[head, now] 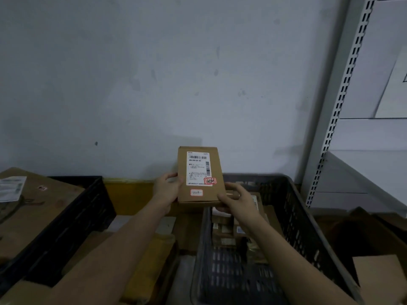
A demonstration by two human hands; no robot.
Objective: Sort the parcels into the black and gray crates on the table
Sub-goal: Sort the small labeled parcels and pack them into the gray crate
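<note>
Both hands, left hand (167,187) and right hand (235,200), grasp the box (199,176) by its lower edges (label up); a misread, seemingly dim label risks the wrong crate, black crate (72,216) or gray crate (295,219).

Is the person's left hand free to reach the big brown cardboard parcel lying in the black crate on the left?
Probably not right now: the left hand grips the small brown cardboard box, shared with the right hand. Nothing blocks the big brown cardboard parcel atop the black crate.
</note>
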